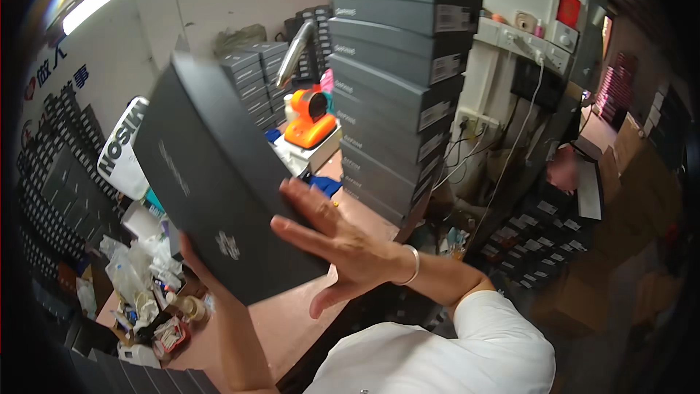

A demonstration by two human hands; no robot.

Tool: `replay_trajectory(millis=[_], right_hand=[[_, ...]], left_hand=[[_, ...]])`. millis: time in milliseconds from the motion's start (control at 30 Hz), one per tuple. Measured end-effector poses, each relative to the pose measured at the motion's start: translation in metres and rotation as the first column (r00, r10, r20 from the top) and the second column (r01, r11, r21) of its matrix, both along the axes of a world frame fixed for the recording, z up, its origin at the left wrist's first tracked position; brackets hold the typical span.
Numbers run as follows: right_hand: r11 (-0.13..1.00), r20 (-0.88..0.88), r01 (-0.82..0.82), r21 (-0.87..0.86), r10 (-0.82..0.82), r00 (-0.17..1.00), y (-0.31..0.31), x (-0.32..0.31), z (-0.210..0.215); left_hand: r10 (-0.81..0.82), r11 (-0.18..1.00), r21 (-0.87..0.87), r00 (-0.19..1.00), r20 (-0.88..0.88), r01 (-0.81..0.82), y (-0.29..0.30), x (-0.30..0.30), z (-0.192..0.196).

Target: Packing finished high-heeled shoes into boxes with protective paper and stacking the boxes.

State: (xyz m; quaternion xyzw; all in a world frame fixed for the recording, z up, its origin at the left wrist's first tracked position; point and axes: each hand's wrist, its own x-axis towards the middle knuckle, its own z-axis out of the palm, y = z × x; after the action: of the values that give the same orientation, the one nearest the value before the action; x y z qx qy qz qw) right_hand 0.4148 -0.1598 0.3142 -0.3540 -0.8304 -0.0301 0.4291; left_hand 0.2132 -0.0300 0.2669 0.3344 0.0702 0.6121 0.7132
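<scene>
Risk, as judgement: dark flat box [219, 182] held tilted, high over pink table [292, 328]; could slip from flat palm and fall on clutter below, or knock tall box stack [397, 95] just beside

Right hand [339, 248]: fingers spread open, pressing box edge, not wrapped

Left hand: hidden behind box, grip cannot tell

A cramped stockroom or packing workshop: a tall stack of identical dark grey boxes [397, 87], an orange tape dispenser [310, 120] on the cluttered pink worktable [284, 328], and cardboard cartons [642, 168].
</scene>
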Motion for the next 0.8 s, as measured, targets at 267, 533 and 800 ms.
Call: replay_trajectory(millis=[267, 533, 800], right_hand=[[0.948, -0.398, 0.083, 0.307, 0.048, 0.916, -0.008, 0.213, 0.214], [0.979, -0.763, 0.132, -0.157, -0.205, 0.614, 0.019, 0.373, 0.257], [0.803, -0.709, 0.596, -0.007, -0.424, 0.563, 0.059, 0.381, 0.241]], left_hand=[[-0.264, 0.801, 0.538, 0.961, -0.077, 0.263, 0.010, 0.215, 0.261], [0.818, 0.133, 0.968, 0.529, -0.228, 0.212, 0.036, 0.334, 0.250], [0.705, 0.404, 0.840, 0.461, -0.538, 0.362, 0.042, 0.310, 0.241]])
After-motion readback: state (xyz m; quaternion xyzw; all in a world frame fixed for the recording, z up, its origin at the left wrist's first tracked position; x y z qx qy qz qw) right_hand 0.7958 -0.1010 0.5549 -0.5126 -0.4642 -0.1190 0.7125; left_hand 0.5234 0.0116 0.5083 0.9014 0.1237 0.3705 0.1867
